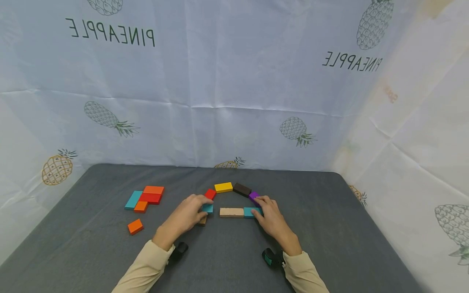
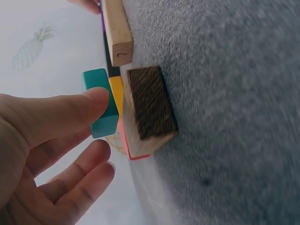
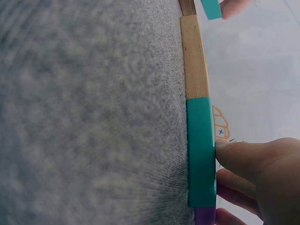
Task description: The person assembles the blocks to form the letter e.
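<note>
My left hand point(image 1: 186, 214) pinches a small teal block point(image 2: 101, 103) between thumb and fingers. In the left wrist view this block is held off the table, beside a wooden block with a dark brown face point(image 2: 151, 103). My right hand point(image 1: 271, 219) has its thumb at the upper edge of another teal block point(image 3: 200, 152), with the fingers reaching behind it. That teal block meets the end of a pale wooden block point(image 1: 231, 212). By the right fingers lies a purple block point(image 1: 253, 196), partly covered. The right fingertips are partly hidden behind the blocks.
Red point(image 1: 210, 193), yellow point(image 1: 223, 187) and dark brown point(image 1: 242, 189) blocks curve behind the hands towards the purple one. At left lies a cluster of orange, red and teal blocks point(image 1: 150, 198), with a separate orange block point(image 1: 135, 226) nearer. A pineapple-print cloth point(image 1: 234, 81) hangs behind the grey table point(image 1: 329, 244).
</note>
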### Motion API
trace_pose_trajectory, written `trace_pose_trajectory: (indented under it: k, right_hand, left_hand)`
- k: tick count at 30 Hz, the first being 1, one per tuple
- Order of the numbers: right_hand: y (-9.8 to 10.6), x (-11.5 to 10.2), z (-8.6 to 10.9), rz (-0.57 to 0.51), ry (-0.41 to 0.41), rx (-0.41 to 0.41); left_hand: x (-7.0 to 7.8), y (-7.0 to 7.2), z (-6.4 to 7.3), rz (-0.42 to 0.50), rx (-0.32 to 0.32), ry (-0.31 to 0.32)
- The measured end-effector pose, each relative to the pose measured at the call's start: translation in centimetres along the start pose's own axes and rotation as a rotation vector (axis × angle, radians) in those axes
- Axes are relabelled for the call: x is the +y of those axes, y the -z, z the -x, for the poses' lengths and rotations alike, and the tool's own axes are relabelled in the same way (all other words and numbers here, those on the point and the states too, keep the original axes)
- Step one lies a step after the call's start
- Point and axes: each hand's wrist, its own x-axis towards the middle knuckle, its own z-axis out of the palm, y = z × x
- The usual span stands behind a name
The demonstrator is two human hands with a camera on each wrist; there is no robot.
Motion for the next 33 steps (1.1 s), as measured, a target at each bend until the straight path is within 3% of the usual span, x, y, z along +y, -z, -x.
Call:
trace_pose_trajectory:
  k: [12, 19, 33]
  right_hand:
    - [0.0, -0.1, -0.1, -0.003, 0.006, 0.005]
    - [0.0, -0.1, 0.0, 0.003, 0.001, 0.006]
    - [0.0, -0.2, 0.0, 0.007, -0.009, -0.001]
  left_hand:
    - [0.7, -0.9, -1.0, -0.024, -0.064, 0.035]
    - [0.5, -1.3, -1.3, -0.045, -0.07, 0.005]
    - [0.7, -1.2, -1.4, -0.049, -0.068, 0.001]
